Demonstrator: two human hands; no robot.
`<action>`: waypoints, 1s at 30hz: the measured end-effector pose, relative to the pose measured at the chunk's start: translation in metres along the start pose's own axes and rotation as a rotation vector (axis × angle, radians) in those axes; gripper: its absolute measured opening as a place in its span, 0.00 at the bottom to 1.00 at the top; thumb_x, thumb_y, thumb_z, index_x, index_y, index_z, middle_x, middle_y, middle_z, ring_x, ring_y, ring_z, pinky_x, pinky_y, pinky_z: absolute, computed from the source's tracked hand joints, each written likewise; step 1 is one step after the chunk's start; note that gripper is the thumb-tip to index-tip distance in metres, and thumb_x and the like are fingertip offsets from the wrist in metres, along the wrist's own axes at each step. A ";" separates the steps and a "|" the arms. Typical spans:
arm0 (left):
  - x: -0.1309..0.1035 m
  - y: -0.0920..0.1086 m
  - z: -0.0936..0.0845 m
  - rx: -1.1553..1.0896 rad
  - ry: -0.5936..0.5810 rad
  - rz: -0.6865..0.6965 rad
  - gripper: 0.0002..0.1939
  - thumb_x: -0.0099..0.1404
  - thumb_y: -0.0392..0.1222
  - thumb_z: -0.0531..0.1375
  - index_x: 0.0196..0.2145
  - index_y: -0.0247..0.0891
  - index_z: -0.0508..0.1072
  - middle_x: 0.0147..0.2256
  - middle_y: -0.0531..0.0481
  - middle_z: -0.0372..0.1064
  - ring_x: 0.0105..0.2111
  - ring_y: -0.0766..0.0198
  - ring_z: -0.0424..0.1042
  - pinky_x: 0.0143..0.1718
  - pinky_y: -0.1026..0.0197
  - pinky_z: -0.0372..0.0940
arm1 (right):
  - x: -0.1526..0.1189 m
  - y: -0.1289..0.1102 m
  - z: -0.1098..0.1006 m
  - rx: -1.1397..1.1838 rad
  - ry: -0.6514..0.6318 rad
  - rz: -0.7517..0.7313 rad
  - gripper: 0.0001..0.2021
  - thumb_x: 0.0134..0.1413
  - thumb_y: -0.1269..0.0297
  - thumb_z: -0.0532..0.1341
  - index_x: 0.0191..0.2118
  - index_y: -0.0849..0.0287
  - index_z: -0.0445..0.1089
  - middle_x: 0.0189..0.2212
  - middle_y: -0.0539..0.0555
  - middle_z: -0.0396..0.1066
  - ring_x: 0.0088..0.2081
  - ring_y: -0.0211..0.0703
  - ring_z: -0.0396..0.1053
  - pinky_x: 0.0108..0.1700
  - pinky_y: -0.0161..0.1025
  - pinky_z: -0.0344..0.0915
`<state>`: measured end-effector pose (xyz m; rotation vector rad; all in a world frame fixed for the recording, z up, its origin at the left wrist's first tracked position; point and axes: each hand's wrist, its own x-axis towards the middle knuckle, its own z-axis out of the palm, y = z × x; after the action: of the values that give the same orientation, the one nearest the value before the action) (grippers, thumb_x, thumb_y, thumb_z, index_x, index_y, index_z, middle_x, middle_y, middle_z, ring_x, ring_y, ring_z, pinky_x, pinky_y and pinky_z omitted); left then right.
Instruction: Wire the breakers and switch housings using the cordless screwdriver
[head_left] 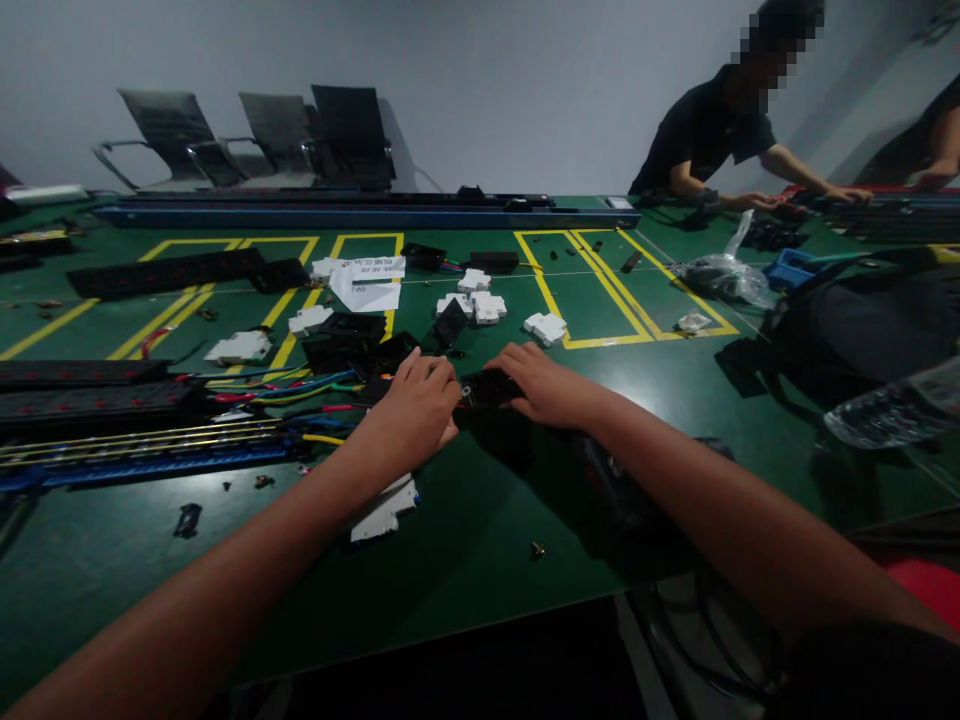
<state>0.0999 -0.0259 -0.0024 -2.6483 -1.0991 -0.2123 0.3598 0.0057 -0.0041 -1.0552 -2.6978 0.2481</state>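
A black plastic housing (486,390) lies low over the green table between my two hands, with a small ring-shaped metal part visible on it. My left hand (426,398) is closed at its left end, fingers bent and partly hiding it. From the other side my right hand (538,382) grips the right end, with fingers over the top edge and thumb at the near edge. Coloured wires (330,388) run in from the left towards my left hand. Black box parts (345,335) sit just beyond that hand, and a white breaker-like module (386,512) is partly under my left forearm.
Long black socket strips (90,402) and a blue rail (150,468) occupy the left. Several white modules (487,307) and papers (367,283) lie ahead. A brass screw (538,549) is near the front edge. A dark bag (847,330) stands right; a co-worker (705,140) works across the table.
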 end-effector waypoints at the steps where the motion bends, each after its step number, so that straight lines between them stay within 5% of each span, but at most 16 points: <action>1: 0.000 0.000 0.000 0.011 -0.007 0.001 0.11 0.64 0.35 0.59 0.44 0.34 0.75 0.49 0.36 0.70 0.54 0.42 0.66 0.67 0.35 0.55 | 0.000 0.000 0.000 -0.003 0.000 0.000 0.27 0.57 0.72 0.64 0.62 0.58 0.64 0.56 0.60 0.66 0.55 0.56 0.61 0.62 0.55 0.62; 8: -0.002 0.000 0.000 0.035 -0.092 0.018 0.09 0.64 0.36 0.62 0.43 0.36 0.75 0.48 0.37 0.69 0.50 0.45 0.69 0.63 0.39 0.62 | 0.000 -0.001 -0.001 -0.031 -0.006 -0.007 0.27 0.57 0.71 0.66 0.62 0.60 0.65 0.57 0.61 0.66 0.53 0.55 0.61 0.60 0.53 0.62; 30: -0.008 0.001 0.015 0.075 -0.064 0.026 0.10 0.60 0.35 0.64 0.40 0.38 0.74 0.43 0.40 0.69 0.51 0.44 0.70 0.70 0.34 0.54 | 0.000 0.001 0.003 -0.048 0.005 -0.026 0.26 0.59 0.70 0.65 0.63 0.60 0.65 0.57 0.61 0.66 0.53 0.55 0.61 0.60 0.53 0.62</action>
<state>0.0950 -0.0275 -0.0185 -2.6170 -1.0701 -0.0806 0.3596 0.0062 -0.0072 -1.0315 -2.7236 0.1770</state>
